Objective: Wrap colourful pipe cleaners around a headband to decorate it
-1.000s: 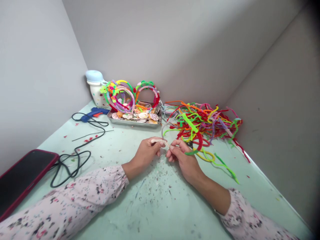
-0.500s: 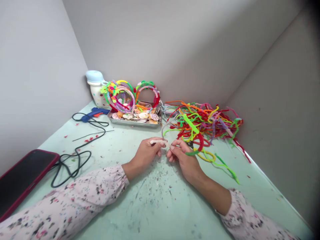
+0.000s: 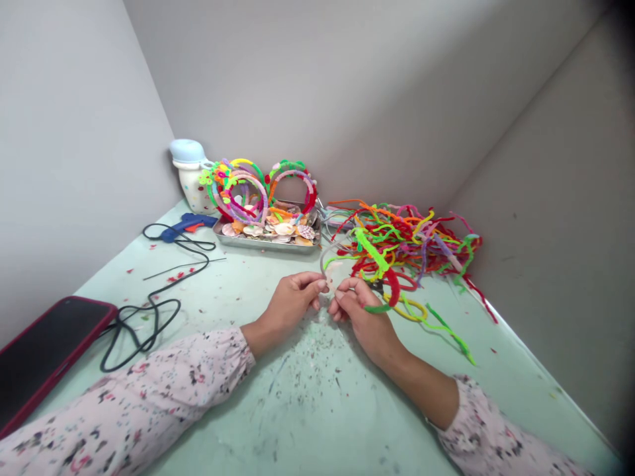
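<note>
My left hand (image 3: 290,307) and my right hand (image 3: 360,314) rest close together over the pale green table (image 3: 317,410), fingertips almost meeting. My right hand pinches a blurred, pale pipe cleaner (image 3: 334,270) that now stands upward. A thin grey band (image 3: 323,256) curves up from my fingertips, and I cannot tell whether my left hand grips it. Just beyond my right hand lies a tangled pile of multicoloured pipe cleaners (image 3: 397,248), with green and yellow strands near my right wrist.
Behind my hands, a metal tray (image 3: 262,244) holds seashells and pipe-cleaner-wrapped headbands (image 3: 238,192). A blue hot glue gun (image 3: 186,223) and its black cord (image 3: 159,311) lie to the left, near a white jar (image 3: 188,175) and a red-cased phone (image 3: 49,344). Grey walls bound the table.
The pale pipe cleaner has swung from lying level across my left fingers to standing upright near my right fingers. My left fingers have curled in, and both hands stay in place.
</note>
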`<act>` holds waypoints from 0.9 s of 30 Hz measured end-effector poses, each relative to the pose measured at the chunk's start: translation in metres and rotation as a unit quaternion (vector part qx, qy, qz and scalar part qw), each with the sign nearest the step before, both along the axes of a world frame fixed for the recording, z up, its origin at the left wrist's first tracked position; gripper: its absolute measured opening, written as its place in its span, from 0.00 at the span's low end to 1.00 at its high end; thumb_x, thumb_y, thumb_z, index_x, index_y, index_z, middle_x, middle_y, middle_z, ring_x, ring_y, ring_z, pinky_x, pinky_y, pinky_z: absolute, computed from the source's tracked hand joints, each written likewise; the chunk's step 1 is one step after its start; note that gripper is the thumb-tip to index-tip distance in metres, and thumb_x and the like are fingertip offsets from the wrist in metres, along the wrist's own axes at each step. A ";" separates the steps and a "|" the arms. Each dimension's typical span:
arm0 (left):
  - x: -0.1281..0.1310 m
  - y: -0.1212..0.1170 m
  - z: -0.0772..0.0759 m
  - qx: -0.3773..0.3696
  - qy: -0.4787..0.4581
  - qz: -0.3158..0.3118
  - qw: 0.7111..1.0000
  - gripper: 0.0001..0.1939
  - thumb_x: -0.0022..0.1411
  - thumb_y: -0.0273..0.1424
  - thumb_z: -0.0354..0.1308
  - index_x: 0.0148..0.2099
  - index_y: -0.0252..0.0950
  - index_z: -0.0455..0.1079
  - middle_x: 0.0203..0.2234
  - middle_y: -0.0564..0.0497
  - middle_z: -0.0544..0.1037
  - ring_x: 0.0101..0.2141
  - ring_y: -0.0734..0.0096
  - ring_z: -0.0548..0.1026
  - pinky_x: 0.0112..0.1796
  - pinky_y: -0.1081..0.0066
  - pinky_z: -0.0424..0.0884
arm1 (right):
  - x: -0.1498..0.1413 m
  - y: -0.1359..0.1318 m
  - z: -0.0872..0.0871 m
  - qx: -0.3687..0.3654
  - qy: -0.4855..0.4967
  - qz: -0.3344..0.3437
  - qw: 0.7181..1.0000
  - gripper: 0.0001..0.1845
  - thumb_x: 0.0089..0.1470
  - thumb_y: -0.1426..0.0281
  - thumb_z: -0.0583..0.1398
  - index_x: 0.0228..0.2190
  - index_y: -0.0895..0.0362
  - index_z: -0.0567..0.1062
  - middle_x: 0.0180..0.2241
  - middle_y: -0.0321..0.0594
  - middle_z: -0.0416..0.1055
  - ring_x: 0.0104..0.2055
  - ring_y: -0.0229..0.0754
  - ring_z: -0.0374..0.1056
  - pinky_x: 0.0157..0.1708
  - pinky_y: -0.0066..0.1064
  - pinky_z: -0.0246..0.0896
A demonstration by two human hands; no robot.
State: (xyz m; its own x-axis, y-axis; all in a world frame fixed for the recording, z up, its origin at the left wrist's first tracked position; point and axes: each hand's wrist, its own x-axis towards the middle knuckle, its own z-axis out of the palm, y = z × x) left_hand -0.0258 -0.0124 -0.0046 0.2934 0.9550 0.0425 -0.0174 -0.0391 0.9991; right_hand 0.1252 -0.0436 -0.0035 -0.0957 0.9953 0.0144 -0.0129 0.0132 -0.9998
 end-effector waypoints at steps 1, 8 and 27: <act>0.000 0.000 0.000 0.000 0.000 0.000 1.000 0.13 0.58 0.37 0.55 0.36 0.31 0.71 0.16 0.56 0.66 0.19 0.80 0.61 0.23 0.78 0.57 | 0.000 0.000 0.000 0.003 -0.006 -0.001 1.000 0.05 0.56 0.66 0.55 0.32 0.54 0.62 0.22 0.30 0.68 0.25 0.34 0.63 0.29 0.27 0.58; 0.000 0.000 0.001 -0.004 0.008 0.006 1.000 0.12 0.58 0.37 0.56 0.35 0.31 0.71 0.16 0.56 0.66 0.19 0.80 0.61 0.22 0.78 0.56 | 0.000 -0.002 -0.001 0.021 -0.032 -0.018 0.999 0.05 0.55 0.65 0.55 0.32 0.54 0.64 0.22 0.31 0.68 0.26 0.36 0.64 0.30 0.29 0.59; 0.001 -0.001 0.000 0.006 0.019 0.010 1.000 0.13 0.59 0.37 0.53 0.33 0.32 0.71 0.15 0.56 0.65 0.18 0.79 0.61 0.22 0.77 0.57 | -0.001 0.000 -0.013 0.075 -0.094 -0.036 0.992 0.06 0.56 0.65 0.54 0.32 0.54 0.66 0.25 0.33 0.70 0.28 0.38 0.65 0.30 0.29 0.58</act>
